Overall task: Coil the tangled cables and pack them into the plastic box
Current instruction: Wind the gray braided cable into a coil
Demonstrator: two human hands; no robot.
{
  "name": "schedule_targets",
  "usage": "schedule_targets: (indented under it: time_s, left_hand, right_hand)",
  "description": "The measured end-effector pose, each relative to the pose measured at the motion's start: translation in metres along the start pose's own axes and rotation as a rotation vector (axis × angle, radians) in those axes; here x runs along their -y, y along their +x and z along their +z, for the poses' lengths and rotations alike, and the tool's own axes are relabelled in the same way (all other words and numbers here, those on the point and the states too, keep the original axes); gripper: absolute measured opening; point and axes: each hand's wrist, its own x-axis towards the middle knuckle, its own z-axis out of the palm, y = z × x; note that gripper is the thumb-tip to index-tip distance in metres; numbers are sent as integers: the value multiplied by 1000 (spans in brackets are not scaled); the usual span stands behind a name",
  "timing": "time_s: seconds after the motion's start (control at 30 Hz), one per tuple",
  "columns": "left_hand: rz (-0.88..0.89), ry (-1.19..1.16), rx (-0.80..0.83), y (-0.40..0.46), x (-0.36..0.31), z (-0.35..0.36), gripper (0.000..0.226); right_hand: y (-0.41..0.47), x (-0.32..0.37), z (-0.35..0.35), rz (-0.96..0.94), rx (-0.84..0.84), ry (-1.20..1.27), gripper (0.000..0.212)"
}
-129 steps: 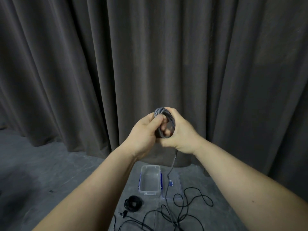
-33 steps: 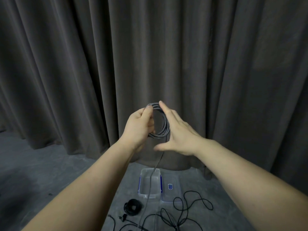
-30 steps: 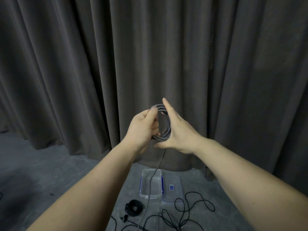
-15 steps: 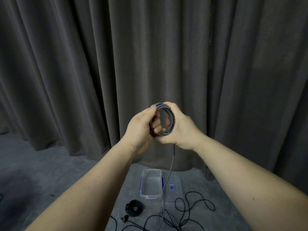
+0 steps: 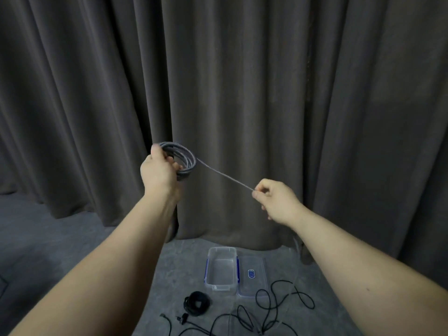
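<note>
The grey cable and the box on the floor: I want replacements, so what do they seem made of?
The grey cable looks fabric-braided: a matte, speckled weave shows on the coil and on the taut strand. The box looks like clear, glossy hard plastic with blue clips; the floor shows through its walls. Neither material is certain.

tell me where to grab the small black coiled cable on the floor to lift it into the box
Come from above and hook fingers through the centre hole of the small black coiled cable, pinching one side of the ring. It lies flat near the clear plastic box, so gripping across all loops should keep them together.
</note>
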Motion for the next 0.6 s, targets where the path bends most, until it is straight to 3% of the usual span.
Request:
schedule_targets:
  time_s: [0.1,0.17,0.27,0.4,0.6]
  left_hand:
    - [160,414,44,8,13,-4,32]
    - [215,637,150,8,22,-8,34]
    - [200,769,314,6,30,-16,32]
    - [85,659,478,-7,35,-18,30]
    - [-121,356,573,-38,33,-6,40]
  right_hand:
    - [-6,29,0,-226,88,-501,16]
    - [-11,57,-2,-352,187,-563,24]
    - [-11,84,-13,-445,237,-407,25]
    - [-3,89,-18,-517,261,-190,19]
    - [4,79,-7,-389,-52,343,7]
